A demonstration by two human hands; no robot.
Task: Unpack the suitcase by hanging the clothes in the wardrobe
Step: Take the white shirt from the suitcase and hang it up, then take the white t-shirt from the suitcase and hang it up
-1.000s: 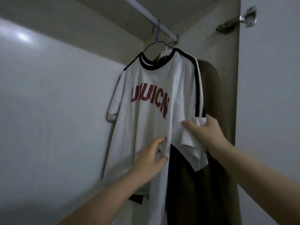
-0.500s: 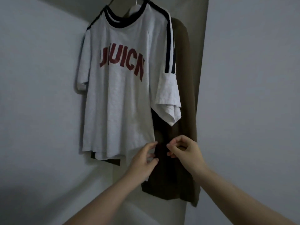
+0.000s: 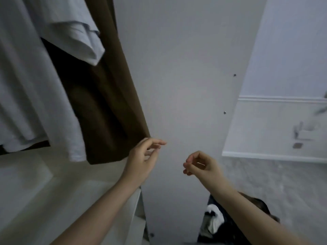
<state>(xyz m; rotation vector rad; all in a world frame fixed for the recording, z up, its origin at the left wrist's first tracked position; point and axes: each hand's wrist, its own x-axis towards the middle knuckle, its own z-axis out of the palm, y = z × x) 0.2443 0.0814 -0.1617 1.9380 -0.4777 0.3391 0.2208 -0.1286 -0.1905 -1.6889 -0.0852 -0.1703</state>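
The lower part of a white T-shirt (image 3: pixel 31 89) hangs in the wardrobe at the upper left, with a brown garment (image 3: pixel 104 110) hanging right behind it. My left hand (image 3: pixel 143 160) is just below and right of the brown garment's hem, fingers relaxed and holding nothing. My right hand (image 3: pixel 200 164) hovers in front of the wardrobe's white side panel (image 3: pixel 185 76), fingers loosely curled and empty. Dark and white clothes (image 3: pixel 215 220) lie at the bottom, partly hidden by my right forearm; the suitcase itself cannot be made out.
The wardrobe's pale bottom shelf (image 3: pixel 53 188) lies under the hanging clothes. To the right of the side panel are a white wall with a skirting board (image 3: pixel 276 156) and a grey marbled floor (image 3: pixel 276 188).
My view has swung down and to the right, off the shirt's print to the hems and the floor. Both hands have drawn back from the clothes and hold nothing.
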